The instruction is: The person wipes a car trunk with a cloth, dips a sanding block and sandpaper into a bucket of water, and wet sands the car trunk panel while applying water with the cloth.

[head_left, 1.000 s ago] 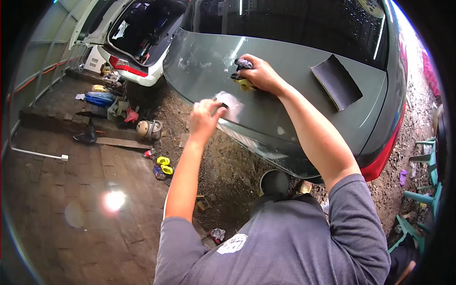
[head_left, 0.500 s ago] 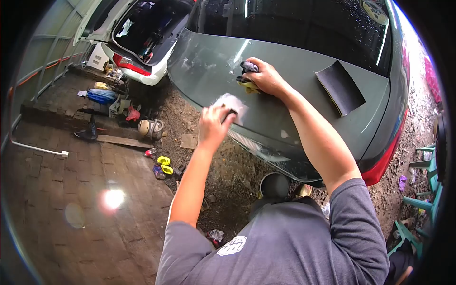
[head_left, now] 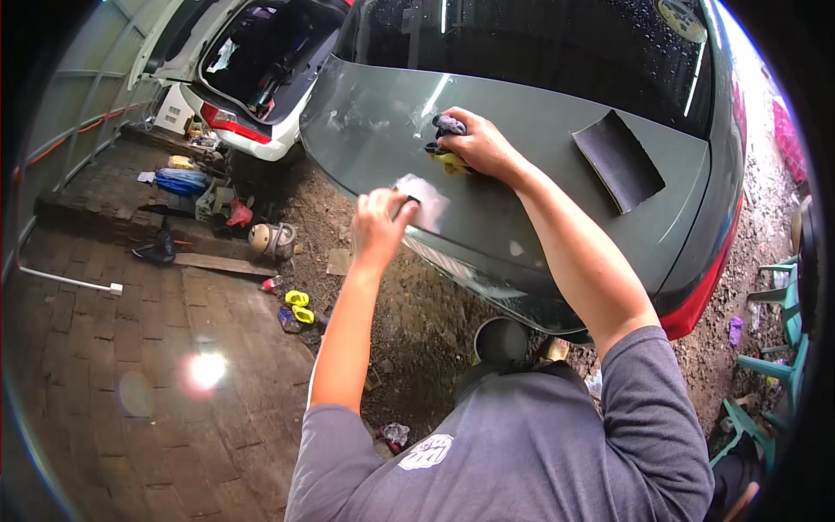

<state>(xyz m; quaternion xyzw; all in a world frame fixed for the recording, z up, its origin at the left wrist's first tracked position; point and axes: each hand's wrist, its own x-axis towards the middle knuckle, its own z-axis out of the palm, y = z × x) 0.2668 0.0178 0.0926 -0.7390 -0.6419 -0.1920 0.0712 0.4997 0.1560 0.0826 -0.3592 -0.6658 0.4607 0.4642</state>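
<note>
My left hand is closed, with a small dark piece of sandpaper showing between thumb and fingers. It rests at a whitish patch near the lower edge of a dark green car trunk lid. Farther up the lid, my right hand grips a bunched grey and yellow cloth against or just above the paint; contact is hard to judge. To the right of that hand lies a curved sheet of black sandpaper with a tan edge.
A white car with its tailgate raised stands at upper left. Below the bumper is a dark bucket. Yellow slippers and a beige round-bodied appliance lie on the ground. Green plastic chairs are at right.
My left hand has shifted slightly left along the whitish patch, exposing more of it. My right hand keeps its grip on the cloth in nearly the same place. The view has moved a little.
</note>
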